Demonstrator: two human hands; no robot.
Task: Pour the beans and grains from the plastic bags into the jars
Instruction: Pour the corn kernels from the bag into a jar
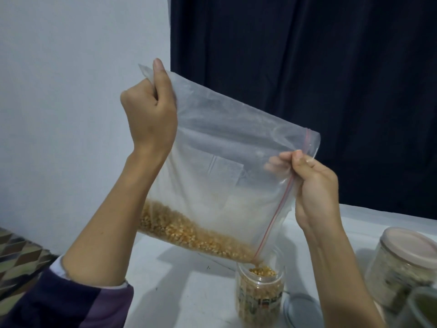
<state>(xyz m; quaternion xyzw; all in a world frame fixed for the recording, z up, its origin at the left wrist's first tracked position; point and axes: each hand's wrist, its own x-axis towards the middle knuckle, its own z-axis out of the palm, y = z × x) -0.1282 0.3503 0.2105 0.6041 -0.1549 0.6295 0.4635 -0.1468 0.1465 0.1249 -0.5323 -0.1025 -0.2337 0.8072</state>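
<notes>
Clear zip bag (212, 147) tilted, corn kernels (189, 235) at lower edge, corner over open kernel-filled jar (260, 294).

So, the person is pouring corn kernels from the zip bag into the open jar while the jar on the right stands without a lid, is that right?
Not quite: the jar on the right has its pale lid on, as the head view shows. The rest holds: the left hand and right hand tilt the zip bag so corn kernels run from its corner into the open jar.
</notes>
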